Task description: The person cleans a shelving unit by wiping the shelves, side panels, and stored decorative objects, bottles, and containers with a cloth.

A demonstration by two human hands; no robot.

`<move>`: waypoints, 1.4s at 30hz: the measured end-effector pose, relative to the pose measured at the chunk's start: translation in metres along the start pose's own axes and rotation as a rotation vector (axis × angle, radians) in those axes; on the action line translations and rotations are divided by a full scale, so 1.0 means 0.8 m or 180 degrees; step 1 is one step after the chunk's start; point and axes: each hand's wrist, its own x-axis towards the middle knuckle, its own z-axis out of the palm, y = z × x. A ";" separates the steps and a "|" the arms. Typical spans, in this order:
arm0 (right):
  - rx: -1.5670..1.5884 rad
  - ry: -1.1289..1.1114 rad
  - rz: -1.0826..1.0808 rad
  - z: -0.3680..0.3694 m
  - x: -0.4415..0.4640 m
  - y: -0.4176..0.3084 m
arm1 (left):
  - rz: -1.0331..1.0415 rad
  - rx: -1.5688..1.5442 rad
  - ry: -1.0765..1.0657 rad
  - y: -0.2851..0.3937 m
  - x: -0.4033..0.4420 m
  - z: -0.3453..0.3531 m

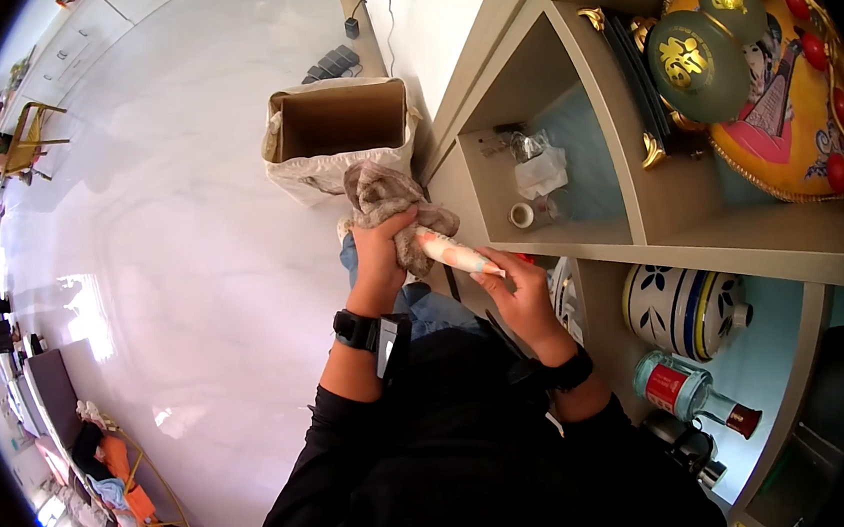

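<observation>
My left hand [378, 254] is wrapped round a grey-brown cloth [376, 192], which bunches up against a pale, slender object [453, 251] with orange and green patches. The tapered end of that object is pinched between the fingers of my right hand [520, 293]. Its other end is hidden in the cloth. Both hands are in front of the shelf unit, just below a box [333, 161] with a white liner.
Shelves [681, 241] on the right hold a small white cup [521, 216], a striped jar [682, 309], a glass bottle [689, 389] and green gourd ornaments [691, 64]. Dark rolled objects [332, 64] lie behind the box. A yellow chair [28, 140] stands far left.
</observation>
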 end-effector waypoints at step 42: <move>0.2361 -0.0554 0.2017 -0.014 -0.013 0.037 | 0.0984 0.1417 -0.0129 -0.022 -0.014 -0.015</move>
